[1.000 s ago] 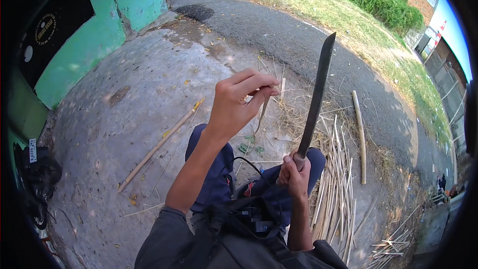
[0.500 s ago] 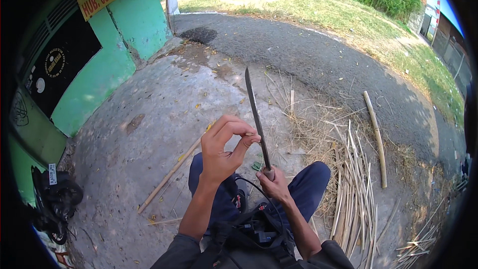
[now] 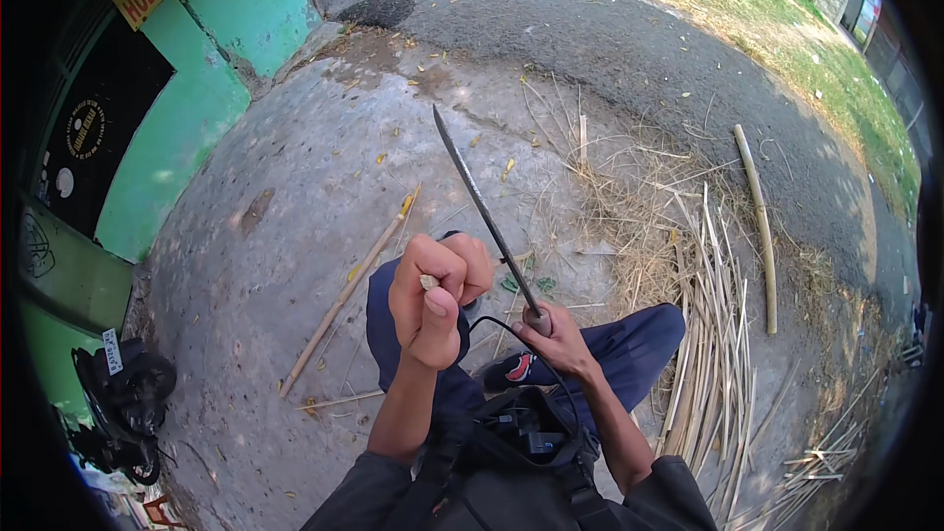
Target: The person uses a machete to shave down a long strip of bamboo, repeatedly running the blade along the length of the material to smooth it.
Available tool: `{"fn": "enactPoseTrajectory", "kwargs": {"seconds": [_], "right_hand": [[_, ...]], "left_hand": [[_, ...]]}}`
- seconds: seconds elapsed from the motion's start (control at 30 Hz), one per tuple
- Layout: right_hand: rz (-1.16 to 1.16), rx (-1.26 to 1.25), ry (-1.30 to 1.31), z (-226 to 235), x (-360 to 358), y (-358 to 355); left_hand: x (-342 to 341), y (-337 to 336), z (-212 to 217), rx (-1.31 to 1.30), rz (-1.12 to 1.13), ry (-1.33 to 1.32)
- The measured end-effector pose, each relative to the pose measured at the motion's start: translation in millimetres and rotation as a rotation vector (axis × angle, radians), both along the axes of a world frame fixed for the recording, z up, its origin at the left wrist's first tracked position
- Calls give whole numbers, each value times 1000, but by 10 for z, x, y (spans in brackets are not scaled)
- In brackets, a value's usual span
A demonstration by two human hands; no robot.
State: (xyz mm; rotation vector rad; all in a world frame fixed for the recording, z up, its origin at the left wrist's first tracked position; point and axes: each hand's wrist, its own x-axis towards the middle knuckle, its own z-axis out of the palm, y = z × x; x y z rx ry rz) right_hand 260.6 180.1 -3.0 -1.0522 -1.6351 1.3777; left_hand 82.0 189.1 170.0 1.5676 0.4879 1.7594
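Observation:
A long, dark-bladed machete [image 3: 478,199] points up and slightly left in front of me. My right hand [image 3: 560,344] is wrapped round its handle. My left hand [image 3: 431,297] is closed, to the left of the blade, with a small pale piece [image 3: 429,282] showing between thumb and forefinger. Whether that piece is a stone or the end of a bamboo bit, I cannot make out. The left fingers are near the machete's lower blade, and whether they touch it is unclear.
A bamboo pole [image 3: 349,290] lies on the concrete to the left, and a thicker one [image 3: 755,226] to the right. Split bamboo strips [image 3: 710,354] are heaped beside my right knee, near dry shavings [image 3: 624,206]. A motorcycle [image 3: 128,393] stands by the green wall [image 3: 202,103].
My left hand has turned and closed into a fist, after pinching beside the blade with its other fingers curved. The machete leans further left now. The view has tilted down.

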Motion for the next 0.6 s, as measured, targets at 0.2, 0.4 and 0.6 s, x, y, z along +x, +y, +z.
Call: {"fn": "enactPoseTrajectory", "kwargs": {"seconds": [0.2, 0.4, 0.6], "right_hand": [[159, 29, -71, 177, 105, 163], [167, 94, -121, 204, -17, 167], [49, -41, -89, 126, -17, -12]], "left_hand": [[-40, 15, -69, 54, 2, -106], [-163, -51, -51, -6, 136, -93], [-440, -158, 187, -27, 186, 248]]}}
